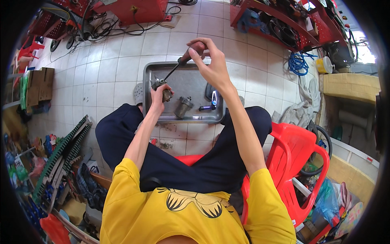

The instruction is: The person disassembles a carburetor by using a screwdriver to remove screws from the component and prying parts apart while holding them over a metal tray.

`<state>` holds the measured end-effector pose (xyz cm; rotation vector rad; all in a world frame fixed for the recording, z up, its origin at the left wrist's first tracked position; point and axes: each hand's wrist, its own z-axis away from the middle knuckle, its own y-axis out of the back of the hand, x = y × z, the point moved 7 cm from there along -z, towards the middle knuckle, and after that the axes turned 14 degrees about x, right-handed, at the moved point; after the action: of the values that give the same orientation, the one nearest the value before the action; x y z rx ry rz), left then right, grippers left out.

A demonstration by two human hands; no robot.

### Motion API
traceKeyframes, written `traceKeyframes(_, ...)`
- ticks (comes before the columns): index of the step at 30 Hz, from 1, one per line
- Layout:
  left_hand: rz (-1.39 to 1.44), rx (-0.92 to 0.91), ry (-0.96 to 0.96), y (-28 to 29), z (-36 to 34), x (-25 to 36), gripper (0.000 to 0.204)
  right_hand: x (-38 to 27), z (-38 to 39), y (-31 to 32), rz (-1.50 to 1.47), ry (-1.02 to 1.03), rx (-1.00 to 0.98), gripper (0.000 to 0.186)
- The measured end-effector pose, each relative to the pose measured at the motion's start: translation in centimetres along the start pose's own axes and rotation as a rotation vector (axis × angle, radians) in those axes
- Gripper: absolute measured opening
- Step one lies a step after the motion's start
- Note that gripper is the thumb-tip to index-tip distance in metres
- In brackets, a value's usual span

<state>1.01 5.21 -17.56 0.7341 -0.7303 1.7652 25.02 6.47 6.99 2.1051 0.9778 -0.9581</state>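
A rectangular steel tray (158, 114) lies on the floor before my knees. My left hand (158, 97) is closed round a small metal part (166, 94) over the tray's left side. My right hand (213, 67), raised above the tray's back edge, holds the reddish-brown handle of a screwdriver (194, 51); its long dark shaft slants down to the top of the metal part. A cylindrical metal housing (183, 107) lies in the middle of the tray. To its right are a blue-and-silver tool (209, 105) and a dark object (209, 90) partly hidden by my forearm.
Red metal shelving (268, 18) and red equipment (136, 12) with cables line the back. A blue hose coil (297, 64) lies right, above a red plastic chair (294, 162). Cardboard boxes (40, 85) and heaped clutter (61, 162) are on the left.
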Motion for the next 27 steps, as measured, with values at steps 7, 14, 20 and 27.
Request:
traceKeyframes(7, 0.023, -0.017, 0.013, -0.9, 3.7, 3.0, 0.034, -0.8, 0.4, 1.5, -0.251, -0.351, 0.052, 0.033)
traceKeyframes(14, -0.011, 0.135, -0.077, 0.7, 5.4, 6.5, 0.045, -1.2, -1.2, 1.1, -0.322, -0.335, -0.112, 0.033)
traceKeyframes(20, -0.031, 0.160, -0.241, 1.7, 5.5, 10.3, 0.046, 1.2, -0.7, 1.8, -0.226, -0.509, -0.127, 0.025)
traceKeyframes(27, 0.010, 0.174, -0.349, 2.8, 4.5, 13.1, 0.048, 2.6, -0.4, 1.8, -0.048, -0.553, -0.354, 0.027)
